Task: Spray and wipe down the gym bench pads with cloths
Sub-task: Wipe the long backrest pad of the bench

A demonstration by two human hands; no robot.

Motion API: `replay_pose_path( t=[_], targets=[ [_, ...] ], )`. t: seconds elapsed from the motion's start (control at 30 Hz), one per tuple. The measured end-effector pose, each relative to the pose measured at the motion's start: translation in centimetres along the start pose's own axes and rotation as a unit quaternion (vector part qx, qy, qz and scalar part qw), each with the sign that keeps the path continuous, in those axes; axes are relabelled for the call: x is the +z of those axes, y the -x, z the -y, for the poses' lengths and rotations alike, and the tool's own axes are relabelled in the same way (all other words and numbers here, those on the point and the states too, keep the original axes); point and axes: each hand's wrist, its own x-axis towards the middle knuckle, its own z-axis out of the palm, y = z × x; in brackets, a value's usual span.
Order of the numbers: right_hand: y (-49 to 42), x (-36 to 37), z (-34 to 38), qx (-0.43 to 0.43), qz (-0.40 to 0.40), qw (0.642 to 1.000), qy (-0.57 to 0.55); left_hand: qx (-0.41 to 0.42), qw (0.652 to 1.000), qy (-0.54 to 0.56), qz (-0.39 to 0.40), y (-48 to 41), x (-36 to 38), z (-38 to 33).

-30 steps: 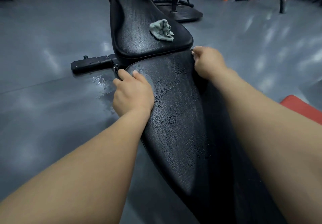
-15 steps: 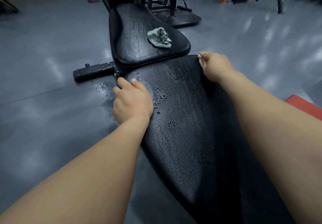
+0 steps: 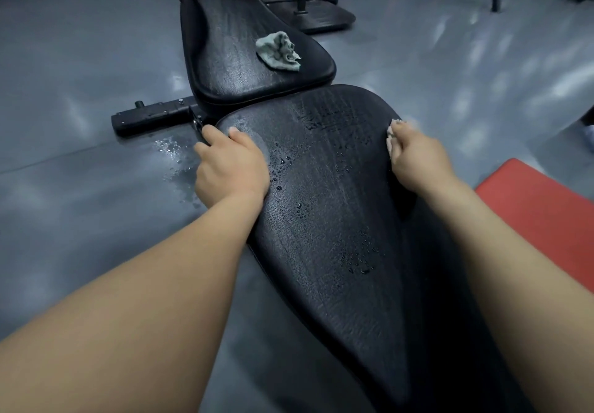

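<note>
A black gym bench lies ahead in two pads. The near long pad [image 3: 324,207] is wet, with droplets across it. My left hand [image 3: 229,165] grips its far left edge, fingers curled over the rim. My right hand [image 3: 414,155] is on the pad's right edge and holds a pale cloth [image 3: 392,129], of which only a small bit shows past the fingers. The far seat pad [image 3: 231,55] carries a crumpled grey-green cloth [image 3: 279,51], lying loose and apart from both hands.
A black frame bar [image 3: 151,117] sticks out left at the joint between the pads. Spray puddles [image 3: 176,162] wet the grey floor beside it. A red pad [image 3: 543,207] is at the right. Other gym machines [image 3: 305,4] stand behind.
My right hand has slid with its cloth down along the pad's right edge, toward me. My left hand has kept its grip on the left edge.
</note>
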Motion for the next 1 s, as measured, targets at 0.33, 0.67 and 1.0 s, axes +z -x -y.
replay_pose_path(
  t=[0.33, 0.67, 1.0],
  targets=[
    [-6.1, 0.6, 2.4, 0.049, 0.028, 0.998, 0.012, 0.005, 1.000, -0.002, -0.003, -0.2, 0.4, 0.2],
    [1.7, 0.8, 4.3, -0.152, 0.051, 0.987, 0.000, 0.002, 1.000, 0.004, 0.002, -0.1, 0.1, 0.1],
    [-6.7, 0.7, 3.2, -0.034, 0.057, 0.998, 0.016, -0.005, 1.000, 0.001, 0.002, -0.2, 0.1, 0.0]
  ],
)
